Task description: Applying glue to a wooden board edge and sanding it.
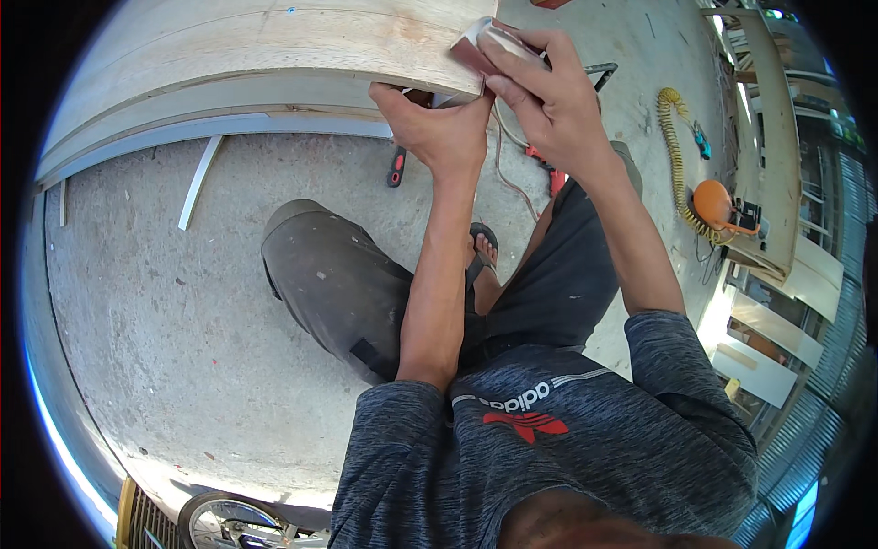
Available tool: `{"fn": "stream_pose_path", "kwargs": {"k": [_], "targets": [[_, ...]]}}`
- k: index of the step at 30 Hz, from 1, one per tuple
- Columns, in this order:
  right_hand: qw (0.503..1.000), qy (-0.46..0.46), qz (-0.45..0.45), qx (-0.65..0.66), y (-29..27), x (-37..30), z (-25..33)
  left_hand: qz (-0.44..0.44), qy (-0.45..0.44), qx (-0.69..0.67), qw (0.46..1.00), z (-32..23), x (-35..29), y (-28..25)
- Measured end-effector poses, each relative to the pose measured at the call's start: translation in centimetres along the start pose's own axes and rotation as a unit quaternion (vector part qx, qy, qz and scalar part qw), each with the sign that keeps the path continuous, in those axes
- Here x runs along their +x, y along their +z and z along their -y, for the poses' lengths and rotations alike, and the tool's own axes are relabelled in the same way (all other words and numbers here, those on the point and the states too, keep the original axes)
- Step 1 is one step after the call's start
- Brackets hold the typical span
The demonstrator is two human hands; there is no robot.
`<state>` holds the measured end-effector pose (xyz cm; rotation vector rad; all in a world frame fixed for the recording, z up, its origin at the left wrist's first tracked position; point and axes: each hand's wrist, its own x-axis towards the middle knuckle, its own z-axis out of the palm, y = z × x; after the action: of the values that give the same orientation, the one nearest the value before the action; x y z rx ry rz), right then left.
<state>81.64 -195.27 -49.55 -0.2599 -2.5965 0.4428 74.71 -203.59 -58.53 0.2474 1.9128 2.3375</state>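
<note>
Concrete floor [183, 302] spreads toward nine o'clock, giving sideways room. A pale wooden panel [274, 46] runs from ten o'clock to twelve. At one, the right hand [540, 101] pinches folded sandpaper [468, 57] over the panel's right-hand edge, near its corner; at twelve, the left hand [441, 130] touches the near edge, fingers partly hidden, its grip impossible to tell.

Shirt [631, 457]: dark blue-grey, finely streaked, as I see it from here
Sleeves [384, 430]: short, of the same cloth
Chest: red leaf-like emblem [526, 424], white lettering [514, 400], white stripes [581, 377]
Legwear [334, 274]: dark grey, with small pale spots
Footwear [483, 228]: dark, open sandal
</note>
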Motion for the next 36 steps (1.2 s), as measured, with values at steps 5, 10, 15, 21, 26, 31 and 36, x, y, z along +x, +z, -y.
{"fn": "stream_pose_path", "kwargs": {"k": [5, 10, 15, 21, 26, 31, 36], "targets": [[1.000, -0.017, -0.009, 0.006, 0.1, 1.8, -1.6, 0.012, 0.041, 0.001, 0.999, -0.2, 0.4, -0.4], [1.000, -0.019, -0.007, -0.005, 0.2, -1.0, 1.6, 0.029, 0.061, -0.028, 0.997, 1.0, 0.8, -1.2], [0.999, -0.026, -0.026, -0.027, 0.4, 3.2, -2.5, 0.025, 0.038, 0.012, 0.999, -0.2, 0.6, -0.5], [1.000, -0.007, 0.002, 0.025, 0.5, -1.5, 1.6, -0.030, 0.034, -0.058, 0.997, 1.3, 1.0, -0.6], [0.999, 0.001, -0.038, 0.009, 0.6, 0.3, -1.5, 0.027, 0.076, 0.072, 0.994, 0.0, 0.6, -0.7], [0.999, 0.022, -0.020, 0.016, 0.6, -0.8, 0.7, 0.019, 0.076, 0.057, 0.995, 0.9, 0.8, -1.4], [0.999, -0.005, -0.036, -0.026, 0.8, -0.7, 0.1, 0.011, 0.024, 0.006, 1.000, 0.7, 0.8, -0.6]]}}
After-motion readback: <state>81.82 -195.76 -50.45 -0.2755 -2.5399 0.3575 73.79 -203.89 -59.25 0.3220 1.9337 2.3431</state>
